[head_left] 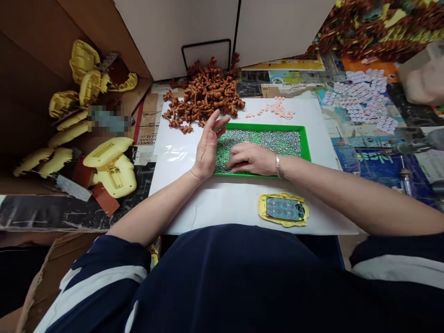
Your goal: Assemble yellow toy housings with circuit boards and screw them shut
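Observation:
A green tray (305,143) holds a spread of small silvery screws (274,138). My left hand (208,147) stands on edge at the tray's left end, its fingers stretched out and the palm turned towards the screws. Down in the tray is my right hand (255,158), with fingers curled together and the tips among the screws; what they grip, if anything, is hidden. Nearer my body lies a yellow plastic shell half (262,215) with a circuit board (284,208) fitted in it.
Behind the tray are heaped brown plastic parts (208,92) and small pink pieces (277,108). At left, a cardboard box (104,21) holds yellow shells (116,173). White printed pieces (367,99) and a blurred screwdriver-like tool (405,175) lie right. Another person's hand (425,83) shows at far right.

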Available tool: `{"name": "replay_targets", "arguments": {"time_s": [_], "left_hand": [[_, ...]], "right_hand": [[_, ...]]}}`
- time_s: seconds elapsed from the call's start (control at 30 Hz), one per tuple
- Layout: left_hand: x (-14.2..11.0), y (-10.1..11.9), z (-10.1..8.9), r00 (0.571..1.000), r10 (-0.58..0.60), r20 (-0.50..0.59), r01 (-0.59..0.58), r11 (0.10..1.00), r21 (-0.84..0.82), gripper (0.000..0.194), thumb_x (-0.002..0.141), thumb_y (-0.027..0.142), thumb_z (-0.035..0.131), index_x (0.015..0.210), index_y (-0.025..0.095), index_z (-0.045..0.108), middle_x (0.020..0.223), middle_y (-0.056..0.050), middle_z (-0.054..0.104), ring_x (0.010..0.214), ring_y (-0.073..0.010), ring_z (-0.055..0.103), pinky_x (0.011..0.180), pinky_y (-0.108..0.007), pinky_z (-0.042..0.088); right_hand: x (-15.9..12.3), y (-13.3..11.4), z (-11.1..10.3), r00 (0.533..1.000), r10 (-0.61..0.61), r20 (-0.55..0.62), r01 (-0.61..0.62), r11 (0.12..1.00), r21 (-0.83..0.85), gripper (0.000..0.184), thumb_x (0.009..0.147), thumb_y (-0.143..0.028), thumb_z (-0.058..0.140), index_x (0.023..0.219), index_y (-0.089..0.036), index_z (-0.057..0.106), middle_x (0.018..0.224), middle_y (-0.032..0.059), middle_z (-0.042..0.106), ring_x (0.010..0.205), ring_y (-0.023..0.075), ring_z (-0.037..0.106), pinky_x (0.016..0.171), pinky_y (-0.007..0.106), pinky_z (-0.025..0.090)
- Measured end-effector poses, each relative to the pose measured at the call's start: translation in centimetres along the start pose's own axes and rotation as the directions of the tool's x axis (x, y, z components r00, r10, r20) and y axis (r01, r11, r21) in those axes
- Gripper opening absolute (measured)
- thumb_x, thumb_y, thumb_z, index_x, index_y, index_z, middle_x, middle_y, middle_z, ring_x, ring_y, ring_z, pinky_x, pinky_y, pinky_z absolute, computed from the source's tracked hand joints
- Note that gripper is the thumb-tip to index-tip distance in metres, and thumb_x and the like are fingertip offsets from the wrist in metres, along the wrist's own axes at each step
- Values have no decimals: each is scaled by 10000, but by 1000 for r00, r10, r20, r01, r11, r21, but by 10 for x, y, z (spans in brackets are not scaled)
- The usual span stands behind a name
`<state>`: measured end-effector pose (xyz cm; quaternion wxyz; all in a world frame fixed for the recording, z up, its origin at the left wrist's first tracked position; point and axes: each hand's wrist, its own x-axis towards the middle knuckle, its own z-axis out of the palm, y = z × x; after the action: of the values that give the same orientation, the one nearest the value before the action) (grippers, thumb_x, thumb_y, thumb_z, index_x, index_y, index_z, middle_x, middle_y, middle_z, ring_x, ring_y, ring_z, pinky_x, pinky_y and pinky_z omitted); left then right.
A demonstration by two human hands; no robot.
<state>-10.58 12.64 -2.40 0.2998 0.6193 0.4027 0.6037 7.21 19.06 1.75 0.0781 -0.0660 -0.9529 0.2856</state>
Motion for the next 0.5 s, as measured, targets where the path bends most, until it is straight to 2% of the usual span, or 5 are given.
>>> {"name": "replay_targets", "arguments": {"time_s": [0.1,0.2,0.27,0.4,0.5], "left_hand": [[0,-2,0,1000,9,-5,-9,1000,12,576,1031,587,126,1519,310,260,1472,-86,520,1446,-263,439,1191,-486,377],[0,-4,1,999,35,7,-35,998,45,558,1036,565,98,1540,351,206,1504,-57,487,1464,-254,412,1197,-472,382],[0,-4,1,999,44,10,-44,997,65,543,1037,546,65,1547,387,168,1532,-34,455,1481,-243,382,1208,-461,376],[0,-2,0,999,48,20,-49,997,59,503,1049,514,94,1536,424,182,1557,-9,422,1499,-228,349,1233,-449,329],[0,-2,-1,999,37,6,-37,999,22,519,1045,540,133,1525,377,241,1541,-47,446,1486,-242,373,1229,-467,311]], "right_hand": [[27,8,5,992,107,-73,-108,994,-11,152,928,-319,634,921,-210,741,833,22,631,809,145,568,803,314,446],[39,12,2,935,284,-211,-308,947,-93,163,923,-242,595,947,-154,730,965,96,656,915,201,591,860,369,491],[41,12,3,901,328,-283,-378,915,-141,215,932,-204,537,1021,-120,714,1103,156,646,1051,252,579,963,434,487],[37,7,11,940,267,-214,-305,937,-170,347,942,-256,514,1224,-98,640,1349,199,566,1289,307,487,1138,542,402],[16,4,7,994,107,-35,-111,983,-146,403,979,-285,457,1322,-125,595,1452,175,523,1422,276,407,1201,545,354]]}}
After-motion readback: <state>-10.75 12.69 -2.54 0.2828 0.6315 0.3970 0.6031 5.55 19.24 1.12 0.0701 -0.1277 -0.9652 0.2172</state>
